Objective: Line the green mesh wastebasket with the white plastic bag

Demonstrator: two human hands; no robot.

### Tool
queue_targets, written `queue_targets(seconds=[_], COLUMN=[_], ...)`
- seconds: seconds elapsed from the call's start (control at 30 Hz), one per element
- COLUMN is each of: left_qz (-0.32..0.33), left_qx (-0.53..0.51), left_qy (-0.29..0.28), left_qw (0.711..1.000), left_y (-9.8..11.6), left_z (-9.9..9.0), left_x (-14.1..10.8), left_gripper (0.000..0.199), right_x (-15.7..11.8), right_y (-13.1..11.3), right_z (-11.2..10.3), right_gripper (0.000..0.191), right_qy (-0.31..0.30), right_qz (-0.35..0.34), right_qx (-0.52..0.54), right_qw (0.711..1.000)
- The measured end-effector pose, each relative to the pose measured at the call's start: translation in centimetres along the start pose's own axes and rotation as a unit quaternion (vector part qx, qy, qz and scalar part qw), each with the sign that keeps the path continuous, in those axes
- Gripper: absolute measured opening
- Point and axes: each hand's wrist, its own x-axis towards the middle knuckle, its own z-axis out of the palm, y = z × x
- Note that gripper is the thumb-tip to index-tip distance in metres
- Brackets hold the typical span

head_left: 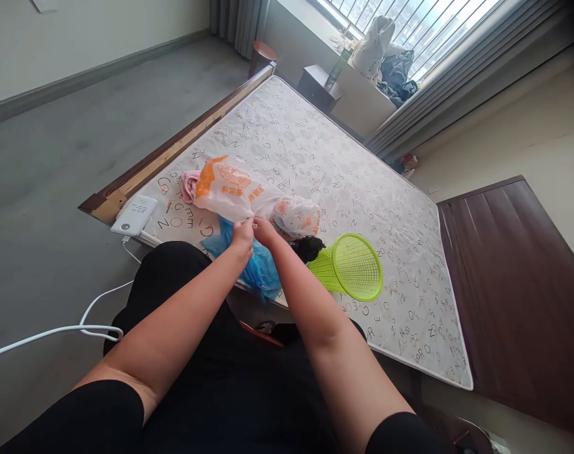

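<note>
Both hands meet at the near edge of the bare mattress printed with scattered letters [344,183]: the left hand [243,235] and the right hand [264,231] sit side by side, fingertips pinched shut on the edge of the translucent white plastic bag with orange print [230,189]. That bag lies puffed up on the mattress, stretching left and far from the 2 hands.

At the far left, a white cable [55,329] loops across the grey floor toward a flat white rectangular device [134,215] resting on the near-left corner of the mattress. Just beside the held bag's left end sits a small pink cloth bundle [189,185]. Under both wrists lies a crumpled blue plastic bag [256,268], hanging over the mattress edge. Right of the hands lies a 2nd, smaller white bag with orange print [297,215], and near it a dark black bundle [308,248]. Farther right, a lime-green plastic mesh wastebasket [351,268] lies tipped on its side, its open mouth facing right.
</note>
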Motion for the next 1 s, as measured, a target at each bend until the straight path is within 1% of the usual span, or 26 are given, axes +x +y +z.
queue_targets(seconds=[0.07, 0.1, 0.13, 0.2, 0.23, 0.3, 0.37, 0.4, 0.43, 0.5, 0.53, 0.57, 0.63, 0.67, 0.7, 0.77, 0.83, 0.87, 0.93, 1.0], left_qz=[0.057, 0.099, 0.144, 0.220, 0.247, 0.284, 0.303, 0.309, 0.311, 0.296, 0.276, 0.248, 0.183, 0.153, 0.130, 0.101, 0.080, 0.072, 0.065, 0.084], left_qx=[-0.012, -0.029, -0.052, -0.102, -0.121, -0.145, -0.160, -0.165, -0.165, -0.155, -0.143, -0.127, -0.101, -0.092, -0.087, -0.074, -0.036, -0.016, 0.007, 0.017], left_qy=[0.062, 0.073, 0.064, 0.009, -0.014, -0.024, -0.028, -0.044, -0.070, -0.136, -0.175, -0.216, -0.298, -0.335, -0.368, -0.426, -0.482, -0.505, -0.530, -0.523], left_qw=[0.996, 0.992, 0.986, 0.970, 0.961, 0.947, 0.939, 0.936, 0.933, 0.933, 0.934, 0.936, 0.932, 0.925, 0.917, 0.896, 0.872, 0.860, 0.845, 0.848], left_y=[0.5, 0.8, 1.2, 1.9, 2.2, 2.8, 3.2, 3.3, 3.4, 3.3, 3.3, 3.2, 3.1, 3.1, 3.2, 3.4, 3.9, 4.1, 4.3, 3.8], left_z=[-0.2, -0.4, -0.5, -0.6, -0.6, -0.7, -0.8, -0.8, -0.8, -0.7, -0.7, -0.5, -0.2, 0.0, 0.2, 0.6, 1.2, 1.5, 2.4, 3.4], left_x=[-0.2, -0.4, -0.5, -0.9, -1.0, -1.3, -1.7, -1.9, -2.4, -3.8, -4.9, -6.1, -8.9, -10.4, -11.7, -14.1, -15.6, -16.0, -16.3, -15.9], left_gripper=[0.028, 0.037, 0.046, 0.054, 0.052, 0.044, 0.036, 0.035, 0.035, 0.040, 0.043, 0.047, 0.057, 0.061, 0.064, 0.066, 0.065, 0.065, 0.068, 0.069], right_x=[0.0, -0.3, -0.8, -2.3, -3.4, -6.1, -9.2, -10.8, -12.5, -15.5, -17.0, -18.3, -20.7, -21.8, -22.9, -25.0, -27.3, -28.5, -30.8, -32.9], right_y=[-1.3, -2.2, -3.1, -5.0, -5.9, -7.2, -7.9, -8.0, -8.0, -7.7, -7.4, -7.1, -6.1, -5.5, -4.9, -3.7, -2.6, -2.1, -0.8, 1.1], right_z=[-1.0, -1.5, -1.9, -2.8, -3.2, -4.1, -5.4, -6.2, -7.1, -9.3, -10.4, -11.6, -13.8, -14.9, -15.8, -17.4, -18.8, -19.4, -20.5, -21.3], right_gripper=[0.044, 0.045, 0.044, 0.040, 0.039, 0.042, 0.046, 0.046, 0.046, 0.048, 0.053, 0.059, 0.072, 0.075, 0.075, 0.064, 0.055, 0.052, 0.049, 0.046], right_qy=[0.027, 0.035, 0.037, 0.027, 0.022, 0.028, 0.066, 0.105, 0.156, 0.274, 0.320, 0.350, 0.370, 0.368, 0.358, 0.343, 0.363, 0.388, 0.457, 0.515], right_qz=[0.010, -0.004, -0.030, -0.094, -0.120, -0.149, -0.165, -0.169, -0.166, -0.133, -0.106, -0.075, -0.013, 0.013, 0.034, 0.064, 0.093, 0.112, 0.152, 0.189], right_qx=[0.005, 0.009, 0.012, 0.005, -0.006, -0.036, -0.063, -0.079, -0.101, -0.161, -0.195, -0.227, -0.275, -0.286, -0.284, -0.242, -0.171, -0.137, -0.076, 0.001], right_qw=[1.000, 0.999, 0.999, 0.995, 0.992, 0.988, 0.982, 0.977, 0.968, 0.939, 0.921, 0.906, 0.887, 0.885, 0.889, 0.905, 0.911, 0.905, 0.873, 0.836])
